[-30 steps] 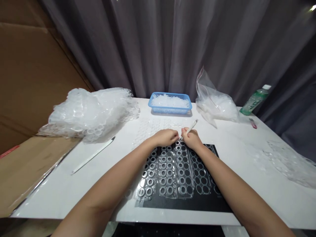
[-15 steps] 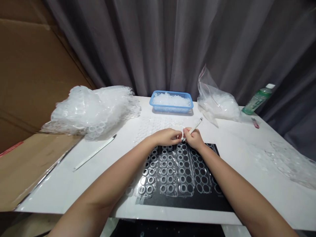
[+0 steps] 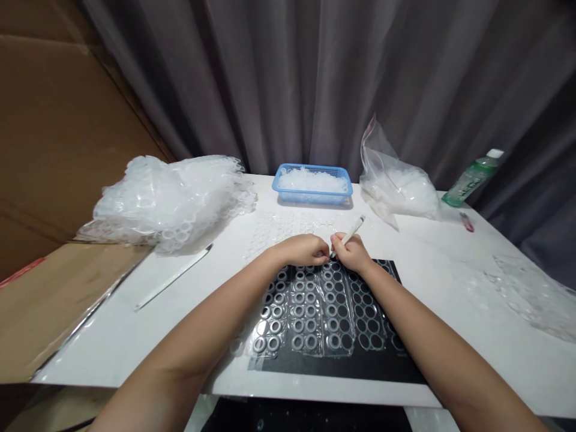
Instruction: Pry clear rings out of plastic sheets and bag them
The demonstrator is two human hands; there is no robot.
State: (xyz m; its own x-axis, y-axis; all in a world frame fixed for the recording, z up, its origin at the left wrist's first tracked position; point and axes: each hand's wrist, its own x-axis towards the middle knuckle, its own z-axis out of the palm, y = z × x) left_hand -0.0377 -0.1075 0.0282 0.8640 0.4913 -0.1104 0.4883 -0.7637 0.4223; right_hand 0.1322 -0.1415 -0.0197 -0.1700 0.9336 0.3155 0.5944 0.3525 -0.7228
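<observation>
My right hand (image 3: 353,252) grips a slim white pen-like tool (image 3: 354,228), its lower tip slanting down toward the far edge of a black board (image 3: 315,367). Close beside it, my left hand (image 3: 307,249) is closed with its fingers curled at the same edge; what they hold, if anything, is hidden. Clear plastic sheets with rows of round cells (image 3: 365,312) lie on the board. Pale rings (image 3: 310,326) sit in many cells of the left and middle strips, while the cells farther right show only dark circles.
Behind my hands stands a blue basket (image 3: 312,197) of small translucent pieces. A heap of clear plastic sheets (image 3: 166,198) and a white stick (image 3: 173,279) lie left. Toward the right are a plastic bag (image 3: 400,186), a green bottle (image 3: 472,180) and loose clear sheets (image 3: 531,294).
The white tool's top end has shifted slightly left and down in my right hand. My left fingers look more curled. The rest keeps its place.
</observation>
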